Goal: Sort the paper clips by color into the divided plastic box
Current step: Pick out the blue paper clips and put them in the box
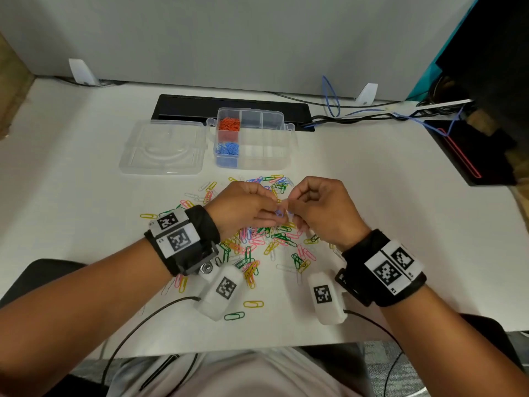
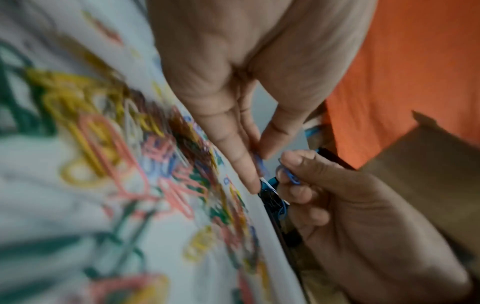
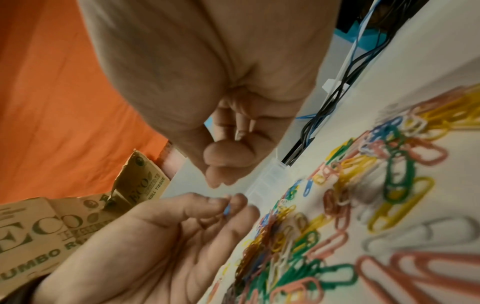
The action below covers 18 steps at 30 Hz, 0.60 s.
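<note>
A loose pile of paper clips in several colours is spread over the white table. Both hands meet just above it. My left hand pinches a blue clip between thumb and forefinger. My right hand pinches another blue clip, close against the first. The clear divided box stands behind the pile, with orange clips in its far left compartment and blue clips in the near left one. Its other compartments look bare.
The box's clear lid lies open to the left. Behind the box is a black cable slot, with cables running right to a black device. A grey wall closes the back.
</note>
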Each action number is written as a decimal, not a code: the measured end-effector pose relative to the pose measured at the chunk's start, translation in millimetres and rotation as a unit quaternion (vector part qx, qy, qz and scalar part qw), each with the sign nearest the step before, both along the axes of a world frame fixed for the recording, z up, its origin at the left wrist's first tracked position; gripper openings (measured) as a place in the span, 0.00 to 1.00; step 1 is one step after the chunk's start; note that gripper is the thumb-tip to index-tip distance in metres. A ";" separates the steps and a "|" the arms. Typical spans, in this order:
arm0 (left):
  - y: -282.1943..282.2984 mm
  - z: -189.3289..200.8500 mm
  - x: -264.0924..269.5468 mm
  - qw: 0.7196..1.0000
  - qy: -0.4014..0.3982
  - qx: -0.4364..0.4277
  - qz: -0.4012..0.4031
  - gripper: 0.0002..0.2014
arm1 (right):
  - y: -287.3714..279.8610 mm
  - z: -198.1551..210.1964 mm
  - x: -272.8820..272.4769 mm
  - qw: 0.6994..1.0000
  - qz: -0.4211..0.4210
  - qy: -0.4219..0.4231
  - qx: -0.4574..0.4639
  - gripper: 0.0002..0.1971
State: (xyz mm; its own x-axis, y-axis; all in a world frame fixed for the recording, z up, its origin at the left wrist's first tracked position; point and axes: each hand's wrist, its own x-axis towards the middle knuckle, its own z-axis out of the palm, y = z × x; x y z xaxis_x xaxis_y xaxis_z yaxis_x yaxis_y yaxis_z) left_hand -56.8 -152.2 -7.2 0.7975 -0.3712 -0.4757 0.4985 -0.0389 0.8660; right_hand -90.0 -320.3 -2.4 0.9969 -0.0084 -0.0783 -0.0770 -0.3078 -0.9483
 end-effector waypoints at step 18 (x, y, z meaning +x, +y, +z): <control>55.9 -0.7 11.0 0.902 -0.192 0.275 -0.274 0.04 | 34.2 -7.3 2.6 0.966 0.203 0.051 -0.153 0.08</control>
State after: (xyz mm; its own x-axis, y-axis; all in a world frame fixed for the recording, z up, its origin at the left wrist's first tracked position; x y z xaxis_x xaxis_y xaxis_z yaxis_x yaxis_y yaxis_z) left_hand -45.8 -96.3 -7.8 0.7112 -0.5513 -0.4361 -0.0573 -0.6638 0.7457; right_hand -87.4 -286.0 -9.6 0.9098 0.3437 -0.2327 0.0204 -0.5970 -0.8020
